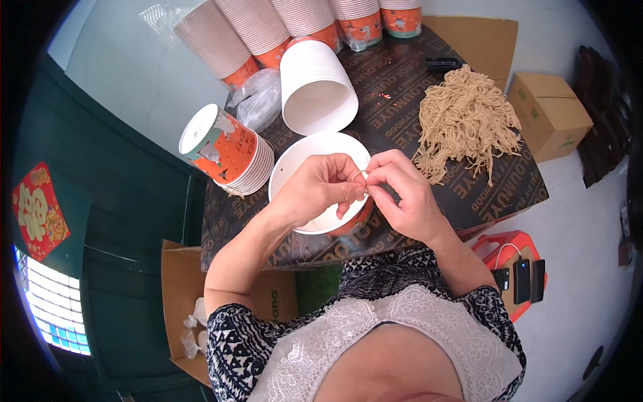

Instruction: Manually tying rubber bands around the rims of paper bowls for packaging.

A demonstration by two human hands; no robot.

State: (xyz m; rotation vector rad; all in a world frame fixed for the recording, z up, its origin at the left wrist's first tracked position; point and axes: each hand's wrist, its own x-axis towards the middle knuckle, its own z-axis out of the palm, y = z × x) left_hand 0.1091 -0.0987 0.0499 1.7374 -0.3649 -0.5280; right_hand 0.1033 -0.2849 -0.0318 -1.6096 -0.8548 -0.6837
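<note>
A paper bucket [284, 184], white inside with an orange printed outside, stands near the table's front edge with its mouth up. My left hand [325, 184] reaches across its mouth, thumb and fingers pinched together by the right side of the rim. Against those fingertips my right hand [402, 191] is pinched too, just outside the rim. A small whitish bit shows between the two pinches; the fingers hide what it is. A small dark hole shows in the bucket's left wall. To the right lies a heap of loose beige cords [465, 124].
Behind the bucket, a stack of white paper buckets [318, 87] lies on its side. An upside-down orange printed stack [231, 147] stands left. Several tall stacks line the back, near a clear plastic bag [260, 100]. A red stool [512, 244] holding phone-like devices stands right.
</note>
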